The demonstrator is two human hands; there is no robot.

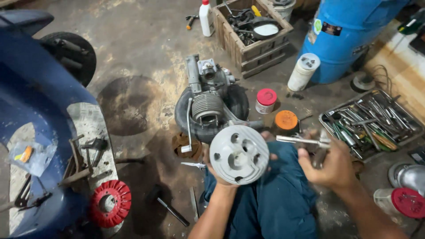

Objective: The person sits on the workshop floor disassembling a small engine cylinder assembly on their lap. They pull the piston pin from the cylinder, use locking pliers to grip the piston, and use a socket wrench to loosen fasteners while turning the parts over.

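Note:
My left hand (211,170) holds up a round grey metal cylinder head (239,154) with several holes, its flat face toward me, above my blue trouser leg (270,199). My right hand (330,166) grips a metal tool (301,140) whose shaft points left toward the head, with more metal pieces bunched in the palm. Just beyond the head lies a scooter engine (208,106) with a finned cylinder, resting on a black tyre on the floor.
A tray of wrenches (372,121) lies at right. A red-lidded jar (266,101), an orange lid (286,120), a white bottle (303,71), a wooden crate of parts (252,31) and a blue barrel (345,35) stand beyond. A blue scooter body (40,128) and red fan wheel (109,203) are at left.

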